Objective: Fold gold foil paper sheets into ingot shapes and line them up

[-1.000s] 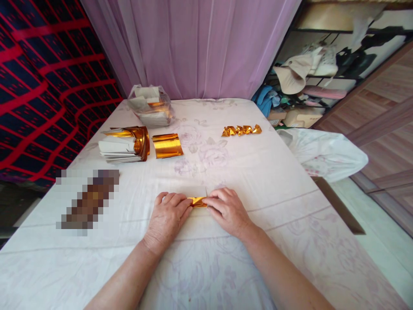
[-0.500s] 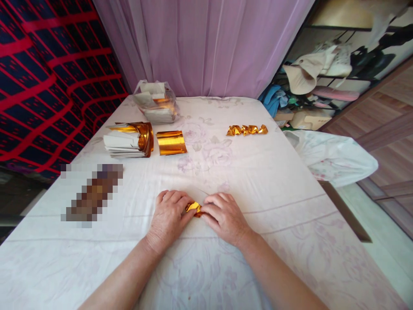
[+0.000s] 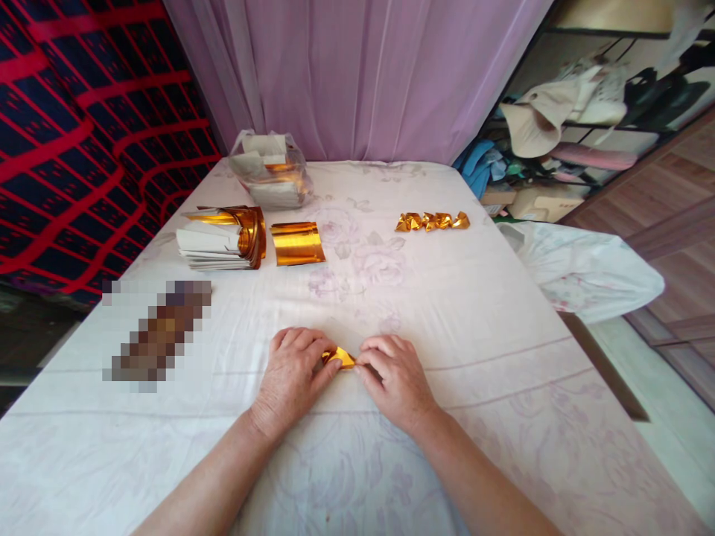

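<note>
Both grips closed on the gold foil piece [image 3: 339,358], left hand [image 3: 293,376] and right hand [image 3: 395,378] pinching its ends on the counter [image 3: 474,313]; uneven fingertip pressure could skew the crease; excess pull could tear the foil.

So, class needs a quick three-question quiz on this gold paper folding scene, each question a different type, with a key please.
1. True or false: both hands touch the small gold piece.
2. How many single flat gold sheets lie beside the paper stack?
3. The row of folded gold pieces lies: A) nearer the curtain than the hands, B) in the plastic bag.

Key: 1 true; 2 one; 3 A. The left hand and right hand pinch it together.
</note>
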A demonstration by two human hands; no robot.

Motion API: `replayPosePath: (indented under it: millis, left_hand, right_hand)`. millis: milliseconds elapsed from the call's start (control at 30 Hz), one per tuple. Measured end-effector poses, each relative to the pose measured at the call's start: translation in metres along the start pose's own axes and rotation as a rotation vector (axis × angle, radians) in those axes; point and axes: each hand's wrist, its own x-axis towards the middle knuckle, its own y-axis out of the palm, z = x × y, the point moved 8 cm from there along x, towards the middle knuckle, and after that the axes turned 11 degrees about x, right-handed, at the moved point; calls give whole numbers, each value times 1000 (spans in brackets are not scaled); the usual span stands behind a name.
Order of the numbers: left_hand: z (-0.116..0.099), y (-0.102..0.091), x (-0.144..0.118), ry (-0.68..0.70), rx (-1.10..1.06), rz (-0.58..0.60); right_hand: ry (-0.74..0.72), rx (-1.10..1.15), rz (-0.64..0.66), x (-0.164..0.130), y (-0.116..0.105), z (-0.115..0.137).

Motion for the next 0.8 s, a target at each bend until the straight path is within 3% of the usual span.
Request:
replayPosePath:
  millis: [300,800]
  left_hand:
    - [0,1,0,-8,1,5]
    - [-3,1,1,-44,34,-28]
  right_hand:
    - [54,-37,25,3,2,-1]
    - [116,-89,-44,4,2,0]
